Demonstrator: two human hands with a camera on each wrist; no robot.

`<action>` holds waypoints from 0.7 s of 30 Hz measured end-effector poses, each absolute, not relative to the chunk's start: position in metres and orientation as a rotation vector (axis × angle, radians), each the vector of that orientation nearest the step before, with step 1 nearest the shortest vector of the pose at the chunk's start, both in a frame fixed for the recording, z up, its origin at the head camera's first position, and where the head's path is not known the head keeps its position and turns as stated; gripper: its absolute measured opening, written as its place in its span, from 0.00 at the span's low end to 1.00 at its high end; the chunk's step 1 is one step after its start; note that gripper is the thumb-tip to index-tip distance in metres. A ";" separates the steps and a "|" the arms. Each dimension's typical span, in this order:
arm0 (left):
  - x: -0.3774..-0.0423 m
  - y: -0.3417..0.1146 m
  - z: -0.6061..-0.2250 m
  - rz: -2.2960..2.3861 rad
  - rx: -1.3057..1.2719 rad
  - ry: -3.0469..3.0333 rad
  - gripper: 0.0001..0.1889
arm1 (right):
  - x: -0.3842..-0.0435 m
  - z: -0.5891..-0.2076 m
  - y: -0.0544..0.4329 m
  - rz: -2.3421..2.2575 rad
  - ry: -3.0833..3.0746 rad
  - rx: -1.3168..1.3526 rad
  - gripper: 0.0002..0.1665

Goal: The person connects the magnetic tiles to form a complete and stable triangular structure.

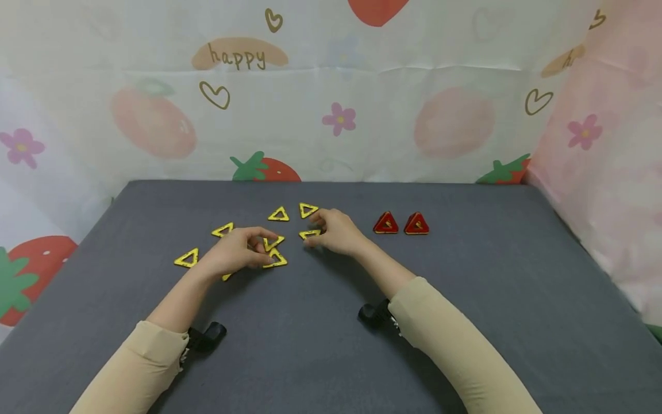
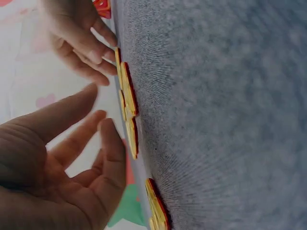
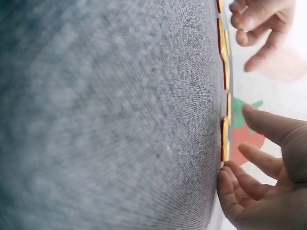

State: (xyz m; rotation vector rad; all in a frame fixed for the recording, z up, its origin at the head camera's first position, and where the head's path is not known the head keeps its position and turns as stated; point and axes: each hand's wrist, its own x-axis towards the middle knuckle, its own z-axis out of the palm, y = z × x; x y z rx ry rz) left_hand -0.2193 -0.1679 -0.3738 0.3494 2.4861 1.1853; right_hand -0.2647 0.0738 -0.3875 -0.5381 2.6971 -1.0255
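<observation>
Several flat triangular tiles with open centres lie on the table, yellow on top; the wrist views show red lower edges. My left hand hovers over the left group, fingers loosely bent. Its fingertips are close to a yellow tile and another yellow tile; the left wrist view shows nothing held. My right hand is beside a yellow tile and a farther yellow tile. Its thumb and fingers are spread apart with nothing between them. The left hand partly covers a tile below it.
More yellow tiles lie at the far left and toward the back. Right of my right hand sit two red triangular pieces, side by side and thicker-looking. A printed curtain hangs behind the grey table.
</observation>
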 end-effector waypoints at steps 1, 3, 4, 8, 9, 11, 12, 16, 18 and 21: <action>-0.219 -0.168 -0.375 1.171 0.350 2.487 0.26 | -0.265 -0.388 0.074 -1.011 2.683 -0.547 0.31; -0.220 -0.168 -0.376 1.151 0.349 2.490 0.27 | -0.264 -0.389 0.075 -1.000 2.670 -0.562 0.32; -0.220 -0.168 -0.377 1.143 0.346 2.494 0.27 | -0.264 -0.389 0.075 -0.996 2.671 -0.570 0.32; -0.221 -0.168 -0.380 1.122 0.334 2.512 0.26 | -0.264 -0.390 0.077 -0.973 2.691 -0.607 0.31; -0.222 -0.168 -0.380 1.117 0.334 2.514 0.26 | -0.264 -0.390 0.077 -0.968 2.694 -0.614 0.31; -0.222 -0.168 -0.380 1.105 0.332 2.519 0.26 | -0.264 -0.391 0.078 -0.961 2.696 -0.626 0.30; -0.221 -0.168 -0.380 1.098 0.329 2.520 0.26 | -0.264 -0.391 0.079 -0.960 2.696 -0.631 0.30; -0.221 -0.168 -0.381 1.089 0.320 2.515 0.26 | -0.265 -0.393 0.080 -0.955 2.696 -0.639 0.29; -0.221 -0.168 -0.382 1.089 0.311 2.512 0.26 | -0.265 -0.394 0.081 -0.957 2.696 -0.637 0.29; -0.221 -0.168 -0.381 1.084 0.319 2.515 0.25 | -0.265 -0.394 0.082 -0.953 2.701 -0.643 0.28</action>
